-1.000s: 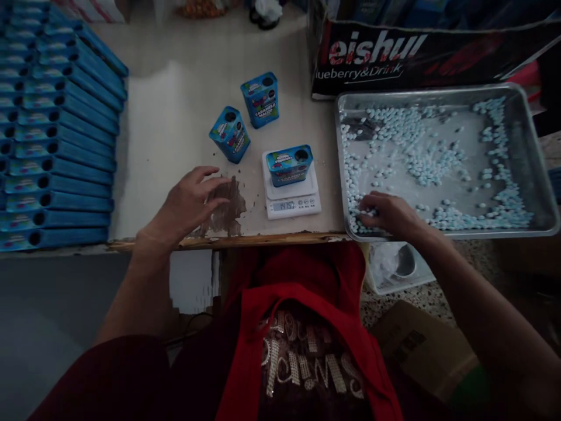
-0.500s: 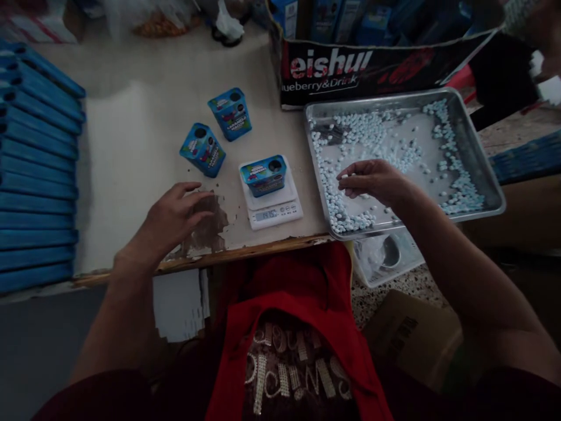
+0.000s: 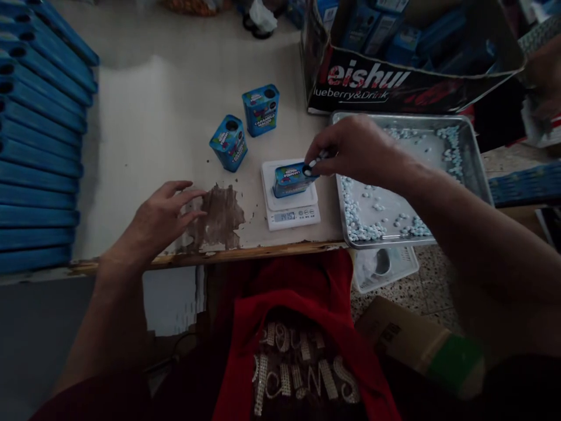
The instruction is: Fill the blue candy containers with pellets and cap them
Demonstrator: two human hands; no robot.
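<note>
My right hand pinches a few small white candies right over the dark round hole of a blue candy box. This box stands on a white digital scale with a lit display. My left hand hovers at the table's front edge, fingers apart and holding nothing. Two more blue candy boxes, one nearer and one farther, stand behind and left of the scale. To the right, a metal tray holds many pale blue and white candies, partly hidden by my right forearm.
Long rows of blue boxes line the table's left side. A black printed carton with blue packs stands behind the tray. Below the table are a white plastic basket and a brown cardboard box. Scissors lie at the back.
My right hand has moved left from the tray to the hole of the box on the scale, carrying candies. My left hand stays open near the edge. The view has shifted slightly.
</note>
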